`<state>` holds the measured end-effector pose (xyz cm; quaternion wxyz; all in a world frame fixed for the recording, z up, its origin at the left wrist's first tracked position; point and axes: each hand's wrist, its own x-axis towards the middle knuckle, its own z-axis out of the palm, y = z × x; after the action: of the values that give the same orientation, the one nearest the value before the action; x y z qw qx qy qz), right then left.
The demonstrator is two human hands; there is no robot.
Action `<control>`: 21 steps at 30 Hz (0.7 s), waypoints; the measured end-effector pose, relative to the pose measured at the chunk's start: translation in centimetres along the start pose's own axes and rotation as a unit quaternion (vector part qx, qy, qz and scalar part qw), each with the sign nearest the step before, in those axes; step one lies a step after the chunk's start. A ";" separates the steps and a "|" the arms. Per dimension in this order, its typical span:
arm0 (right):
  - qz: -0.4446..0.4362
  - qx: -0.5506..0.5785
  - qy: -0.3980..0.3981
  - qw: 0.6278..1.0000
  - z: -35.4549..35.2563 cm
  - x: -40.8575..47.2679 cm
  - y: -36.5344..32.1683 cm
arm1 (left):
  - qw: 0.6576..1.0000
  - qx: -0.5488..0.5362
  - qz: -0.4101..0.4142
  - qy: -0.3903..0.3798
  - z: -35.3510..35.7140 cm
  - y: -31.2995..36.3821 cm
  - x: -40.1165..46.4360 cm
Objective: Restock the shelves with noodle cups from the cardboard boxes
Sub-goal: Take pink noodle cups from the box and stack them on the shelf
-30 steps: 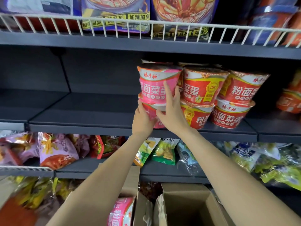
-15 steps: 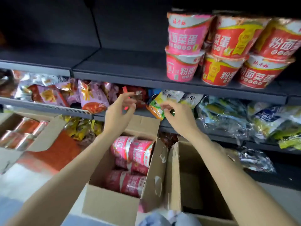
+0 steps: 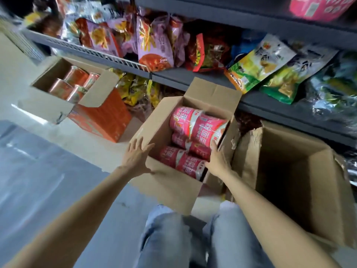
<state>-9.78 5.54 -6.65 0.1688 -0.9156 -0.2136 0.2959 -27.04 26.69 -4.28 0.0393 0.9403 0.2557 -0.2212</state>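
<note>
Cardboard box (image 3: 170, 182) sitting between both grips, pink noodle cups (image 3: 195, 132) lying stacked inside. Left hand (image 3: 136, 158) is spreading flat on the box's near wall, holding nothing. Right hand (image 3: 217, 161) is reaching among the cups, fingers curling against one; can't tell if it's gripped. Risk: slick wrap slipping from a one-sided hold.

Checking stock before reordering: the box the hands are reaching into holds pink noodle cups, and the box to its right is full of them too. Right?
Not quite. The head view shows the right-hand box empty; the middle box does hold pink noodle cups.
</note>
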 end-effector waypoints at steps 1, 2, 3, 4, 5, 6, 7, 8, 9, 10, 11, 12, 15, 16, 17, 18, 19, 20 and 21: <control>-0.004 -0.007 -0.001 1.000 0.3 0.3 0.1 | 1.000 -0.017 -0.007 0.002 0.4 0.0 0.8; -0.006 -0.009 -0.002 1.000 0.6 0.6 0.1 | 0.999 -0.037 -0.007 0.003 0.7 0.0 1.3; -0.008 -0.012 -0.001 1.000 0.7 0.7 0.2 | 0.999 -0.051 0.000 0.005 0.9 0.1 1.9; -0.004 -0.014 0.002 1.000 0.6 0.8 0.2 | 0.998 -0.060 0.013 0.005 0.8 0.3 2.3; -0.001 -0.013 0.007 1.000 0.6 0.9 0.3 | 0.997 -0.069 0.030 0.000 0.8 0.4 2.6; 0.001 -0.011 0.012 1.000 0.5 1.0 0.5 | 0.996 -0.080 0.047 -0.007 0.8 0.5 2.8; 0.002 -0.009 0.015 1.000 0.2 0.9 0.7 | 0.993 -0.095 0.063 -0.019 0.7 0.5 2.9; 0.008 -0.012 0.016 1.000 -0.1 0.7 1.0 | 0.990 -0.117 0.074 -0.035 0.4 0.3 3.0; 0.014 -0.022 0.020 0.999 -0.4 0.6 1.3 | 0.985 -0.144 0.076 -0.053 0.3 -0.1 3.2; 0.020 -0.038 0.029 0.999 -0.6 0.4 1.4 | 0.981 -0.167 0.073 -0.070 0.0 -0.5 3.4; 0.023 -0.061 0.045 0.997 -0.8 0.1 1.4 | 0.977 -0.184 0.066 -0.081 -0.1 -0.9 3.6; 0.024 -0.089 0.066 0.994 -1.0 0.0 1.3 | 0.975 -0.196 0.058 -0.084 -0.4 -1.1 3.8; 0.001 -0.125 0.161 0.979 -1.6 0.4 -0.2 | 0.973 -0.213 0.055 -0.069 -0.8 -1.5 4.8; -0.012 -0.106 0.186 0.977 -1.8 0.8 -0.9 | 0.975 -0.207 0.058 -0.063 -0.8 -1.4 5.0; -0.018 -0.075 0.201 0.976 -1.9 1.2 -1.8 | 0.977 -0.199 0.055 -0.058 -0.8 -1.5 5.3; -0.020 -0.050 0.208 0.977 -1.9 1.7 -2.5 | 0.979 -0.191 0.049 -0.050 -0.8 -1.4 5.6; -0.032 -0.052 0.216 0.975 -1.9 2.3 -3.2 | 0.981 -0.184 0.039 -0.037 -0.8 -1.3 5.9; -0.052 -0.080 0.221 0.971 -1.8 2.9 -3.5 | 0.983 -0.181 0.030 -0.018 -1.0 -1.2 6.1; -0.074 -0.118 0.217 0.966 -1.8 3.6 -3.6 | 0.982 -0.187 0.025 0.007 -1.1 -0.9 6.4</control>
<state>-7.09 10.05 -5.41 0.1229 -0.9529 -0.2729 0.0493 -22.13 30.67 -6.00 0.2179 0.9241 0.2694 -0.1615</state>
